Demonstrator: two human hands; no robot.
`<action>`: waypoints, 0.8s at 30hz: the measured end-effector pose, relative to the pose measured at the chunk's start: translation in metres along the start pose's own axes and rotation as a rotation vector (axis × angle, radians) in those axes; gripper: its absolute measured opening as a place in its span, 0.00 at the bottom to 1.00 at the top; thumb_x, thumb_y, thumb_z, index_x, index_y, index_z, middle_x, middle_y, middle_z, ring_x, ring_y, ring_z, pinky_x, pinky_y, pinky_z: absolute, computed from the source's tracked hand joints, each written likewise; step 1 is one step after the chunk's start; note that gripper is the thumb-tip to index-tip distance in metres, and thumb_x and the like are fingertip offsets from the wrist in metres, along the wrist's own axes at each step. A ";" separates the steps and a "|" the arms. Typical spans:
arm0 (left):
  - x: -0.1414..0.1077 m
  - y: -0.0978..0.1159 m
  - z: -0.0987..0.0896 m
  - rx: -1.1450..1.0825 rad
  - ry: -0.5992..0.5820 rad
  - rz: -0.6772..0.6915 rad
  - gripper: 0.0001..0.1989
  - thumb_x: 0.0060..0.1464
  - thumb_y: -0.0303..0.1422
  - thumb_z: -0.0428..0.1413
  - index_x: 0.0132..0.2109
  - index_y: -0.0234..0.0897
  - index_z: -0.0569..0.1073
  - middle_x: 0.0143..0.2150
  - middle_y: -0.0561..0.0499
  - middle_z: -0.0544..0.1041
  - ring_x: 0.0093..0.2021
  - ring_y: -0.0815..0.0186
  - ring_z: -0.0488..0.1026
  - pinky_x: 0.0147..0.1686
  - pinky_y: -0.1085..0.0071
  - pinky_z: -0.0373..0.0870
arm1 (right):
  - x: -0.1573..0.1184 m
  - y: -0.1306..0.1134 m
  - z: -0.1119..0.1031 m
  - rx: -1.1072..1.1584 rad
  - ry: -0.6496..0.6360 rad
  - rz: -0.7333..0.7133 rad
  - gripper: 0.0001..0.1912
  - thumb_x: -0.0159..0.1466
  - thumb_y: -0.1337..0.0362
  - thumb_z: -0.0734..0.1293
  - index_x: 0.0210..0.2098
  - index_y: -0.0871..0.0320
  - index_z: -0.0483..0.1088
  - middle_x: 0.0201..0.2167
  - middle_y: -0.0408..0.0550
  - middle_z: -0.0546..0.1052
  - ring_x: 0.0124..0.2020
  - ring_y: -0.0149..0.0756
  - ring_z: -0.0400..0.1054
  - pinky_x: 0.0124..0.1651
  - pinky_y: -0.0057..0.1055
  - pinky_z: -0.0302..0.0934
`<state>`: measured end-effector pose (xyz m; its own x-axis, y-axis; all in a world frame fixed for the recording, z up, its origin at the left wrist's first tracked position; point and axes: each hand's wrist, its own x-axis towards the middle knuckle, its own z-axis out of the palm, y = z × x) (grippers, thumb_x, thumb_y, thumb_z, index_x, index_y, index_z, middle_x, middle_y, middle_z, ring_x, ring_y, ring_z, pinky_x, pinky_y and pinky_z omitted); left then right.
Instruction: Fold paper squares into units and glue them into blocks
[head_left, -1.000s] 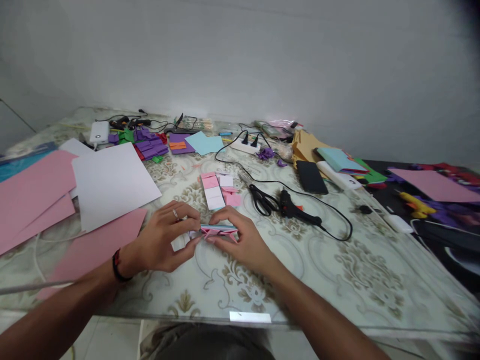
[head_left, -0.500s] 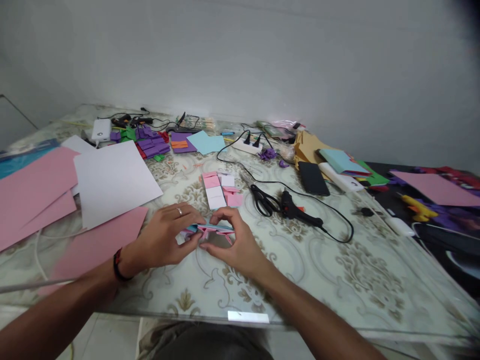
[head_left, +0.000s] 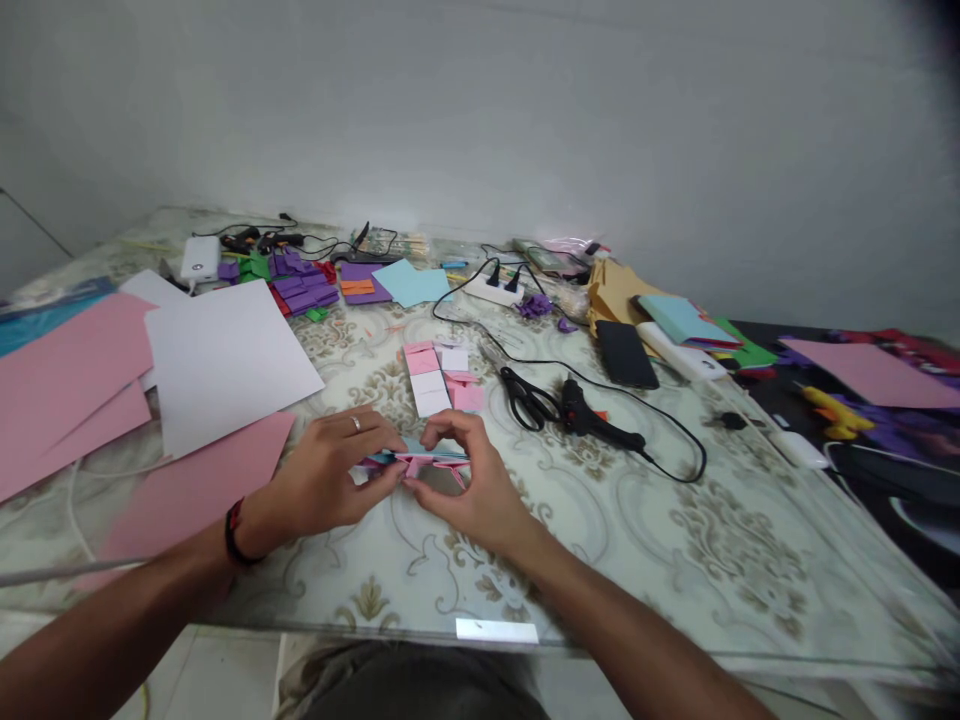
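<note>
A small folded paper piece [head_left: 431, 460] in pink and light blue is held low over the patterned table, between both hands. My left hand [head_left: 337, 465], with a ring and a dark bracelet, pinches its left part between thumb and fingers. From the other side my right hand [head_left: 472, 480] curls thumb and forefinger around its right part. The fingers hide some of the folds. Just beyond the hands lie a pink-and-white paper strip [head_left: 429, 385] and some pink folded paper pieces [head_left: 466, 395].
Black scissors [head_left: 529, 400] and a black glue gun [head_left: 600, 420] with its cord lie to the right, near a black phone [head_left: 626, 355]. White paper [head_left: 232, 370] and pink sheets [head_left: 202, 480] cover the left. A power strip [head_left: 495, 290] and purple folded paper [head_left: 304, 285] are farther back.
My right thumb has shifted very slightly, near the left fingertips. Both hands still hold the folded paper in nearly the same place.
</note>
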<state>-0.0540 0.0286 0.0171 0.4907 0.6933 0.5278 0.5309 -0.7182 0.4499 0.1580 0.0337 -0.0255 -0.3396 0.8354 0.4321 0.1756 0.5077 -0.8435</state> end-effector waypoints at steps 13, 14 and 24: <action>0.002 0.000 -0.002 -0.018 -0.017 -0.009 0.04 0.62 0.27 0.58 0.40 0.37 0.78 0.34 0.49 0.81 0.36 0.63 0.78 0.35 0.70 0.75 | 0.000 -0.003 -0.006 -0.056 -0.066 -0.018 0.19 0.63 0.71 0.68 0.52 0.53 0.66 0.42 0.49 0.76 0.42 0.39 0.73 0.44 0.35 0.69; 0.002 0.000 -0.002 -0.014 -0.017 -0.011 0.04 0.62 0.27 0.58 0.40 0.37 0.78 0.34 0.49 0.81 0.36 0.64 0.78 0.35 0.70 0.75 | 0.001 -0.004 -0.006 -0.064 -0.073 -0.026 0.17 0.63 0.71 0.68 0.51 0.53 0.66 0.42 0.49 0.76 0.42 0.39 0.73 0.45 0.35 0.69; 0.001 -0.003 0.000 0.013 -0.022 -0.010 0.04 0.62 0.28 0.58 0.39 0.37 0.78 0.33 0.49 0.80 0.36 0.63 0.77 0.36 0.69 0.75 | 0.009 -0.010 -0.016 -0.049 -0.205 -0.145 0.13 0.64 0.70 0.66 0.48 0.54 0.69 0.43 0.51 0.75 0.44 0.42 0.71 0.48 0.39 0.67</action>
<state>-0.0549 0.0311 0.0166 0.5002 0.7014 0.5077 0.5446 -0.7107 0.4453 0.1676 0.0393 -0.0079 -0.5440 0.6954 0.4696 0.1545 0.6330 -0.7586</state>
